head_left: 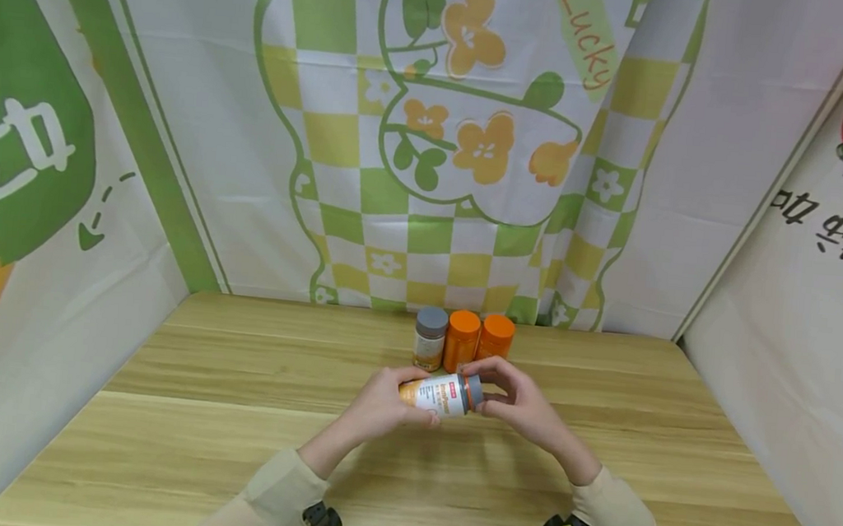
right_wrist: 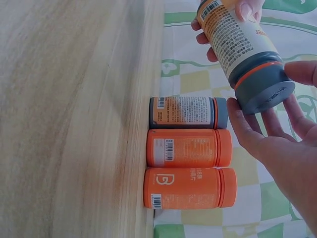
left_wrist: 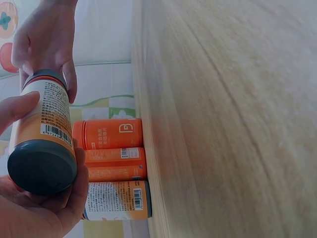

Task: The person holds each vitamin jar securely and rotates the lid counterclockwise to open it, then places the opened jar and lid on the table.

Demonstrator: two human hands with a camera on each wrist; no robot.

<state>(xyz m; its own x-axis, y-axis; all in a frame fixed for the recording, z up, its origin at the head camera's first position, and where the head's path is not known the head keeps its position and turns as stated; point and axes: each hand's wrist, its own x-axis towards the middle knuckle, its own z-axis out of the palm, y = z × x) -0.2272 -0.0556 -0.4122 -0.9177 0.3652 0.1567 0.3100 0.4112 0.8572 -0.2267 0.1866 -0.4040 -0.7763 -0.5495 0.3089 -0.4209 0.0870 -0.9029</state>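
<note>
A white-and-orange supplement bottle (head_left: 435, 394) with a grey cap (right_wrist: 265, 90) is held tilted on its side above the table. My left hand (head_left: 382, 404) grips its body, thumb on the near side and fingers beneath, as the left wrist view shows. At the other end, the thumb and fingers of my right hand (head_left: 526, 407) are curled round the cap. An orange ring shows at the edge of the cap, which sits on the bottle. Its label carries dense small print and a barcode.
Behind the hands three bottles stand upright in a row: a grey-capped one (head_left: 429, 340) on the left, then an orange bottle (head_left: 462, 345) and another orange bottle (head_left: 496, 339). They stand on a wooden table (head_left: 246, 414), near its back edge, before a patterned curtain (head_left: 438, 239).
</note>
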